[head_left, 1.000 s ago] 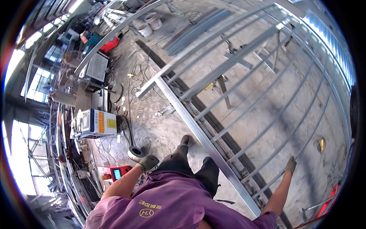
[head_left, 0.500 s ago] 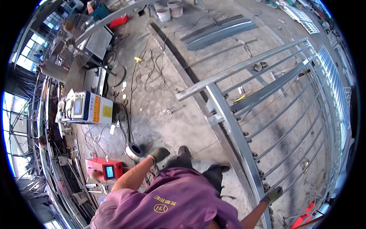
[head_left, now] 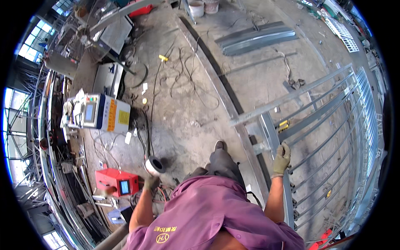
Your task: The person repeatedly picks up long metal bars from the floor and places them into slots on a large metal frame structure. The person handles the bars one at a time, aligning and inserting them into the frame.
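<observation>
My right hand point(head_left: 281, 159), in a light work glove, is over the near-side post point(head_left: 271, 132) of a metal railing panel. Its fingers are apart and nothing shows in them; whether it touches the post I cannot tell. The railing panel point(head_left: 296, 105) has a long end rail and several thin parallel bars, and it lies partly over a long steel beam point(head_left: 212, 79). My gloved left hand point(head_left: 151, 182) hangs low at my left, just below a white ring-shaped spool point(head_left: 153, 166) in the view. Its fingers are blurred and mostly hidden.
Left of me stand a white-and-blue machine point(head_left: 104, 113) with a screen and a red box-shaped machine point(head_left: 116, 183). Dark cables point(head_left: 183, 75) trail over the floor. Folded metal sheets point(head_left: 256, 38) lie beyond the beam, and a large fan point(head_left: 85, 39) stands at the far left.
My right hand has moved forward along the post from nearer my body. My left hand is lower and farther left. The view has shifted, and the rail's end sticks out less past the beam.
</observation>
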### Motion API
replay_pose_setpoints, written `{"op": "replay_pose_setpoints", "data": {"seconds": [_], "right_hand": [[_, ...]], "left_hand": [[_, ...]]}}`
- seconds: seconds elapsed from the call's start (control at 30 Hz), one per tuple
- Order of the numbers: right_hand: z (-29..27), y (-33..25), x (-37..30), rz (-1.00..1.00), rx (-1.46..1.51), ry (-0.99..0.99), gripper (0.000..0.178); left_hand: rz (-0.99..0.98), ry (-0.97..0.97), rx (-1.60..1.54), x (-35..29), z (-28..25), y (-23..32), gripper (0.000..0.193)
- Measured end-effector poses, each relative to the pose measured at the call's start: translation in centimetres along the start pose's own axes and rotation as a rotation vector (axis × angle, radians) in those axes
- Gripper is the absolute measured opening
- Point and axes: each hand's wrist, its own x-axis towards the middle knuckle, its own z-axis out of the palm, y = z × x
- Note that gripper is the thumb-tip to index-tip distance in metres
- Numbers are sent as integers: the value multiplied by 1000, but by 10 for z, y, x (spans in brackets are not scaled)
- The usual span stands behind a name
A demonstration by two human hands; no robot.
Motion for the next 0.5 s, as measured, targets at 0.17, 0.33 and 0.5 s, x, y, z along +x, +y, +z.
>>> {"op": "replay_pose_setpoints", "data": {"seconds": [0.17,0.33,0.5], "right_hand": [[110,-74,67,-170,-14,-65,18],[236,-147,121,-229,29,-288,26],[325,-202,159,-288,-59,-554,26]], "left_hand": [[170,296,505,-26,48,2,66],[-525,16,-559,101,-22,1,56],[-544,6,-660,167,-90,11,46]]}}
